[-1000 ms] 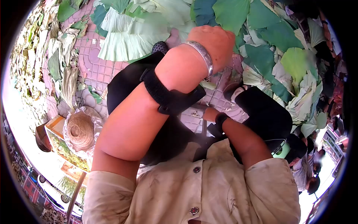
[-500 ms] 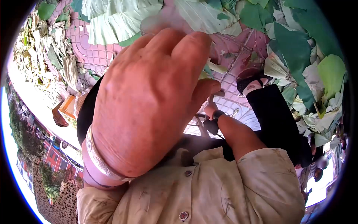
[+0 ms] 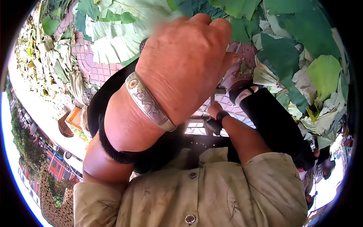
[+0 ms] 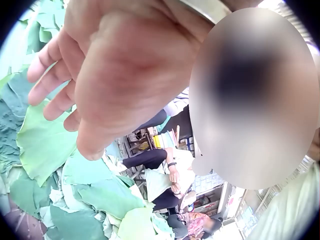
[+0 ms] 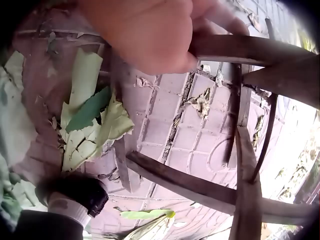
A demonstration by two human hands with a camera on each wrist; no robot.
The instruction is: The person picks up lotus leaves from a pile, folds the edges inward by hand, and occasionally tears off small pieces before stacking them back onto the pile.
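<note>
The left hand (image 3: 185, 62), with a silver bracelet (image 3: 148, 101) at its wrist, is raised close to the head camera. In the left wrist view, this hand (image 4: 130, 75) shows its palm; its fingers are loosely bent and hold nothing. Low between the legs, the right hand (image 3: 215, 110) is small in the head view. The right wrist view shows this hand (image 5: 150, 35) gripping a dark wooden bar (image 5: 240, 48) of a slatted wooden frame (image 5: 185, 185). Part of its grip is hidden.
Large green leaves (image 3: 280, 56) lie on pink paving (image 3: 85, 60), with pale dried leaves (image 3: 38, 68) at the left. A box (image 3: 75, 118) stands at the left. A shoe (image 5: 90, 192) is near the frame. Seated people (image 4: 175, 175) appear beyond the leaves.
The left hand, extended over the leaves a second ago, came back toward the body and close to the camera, then moved up and forward again. The right hand stays low at the frame.
</note>
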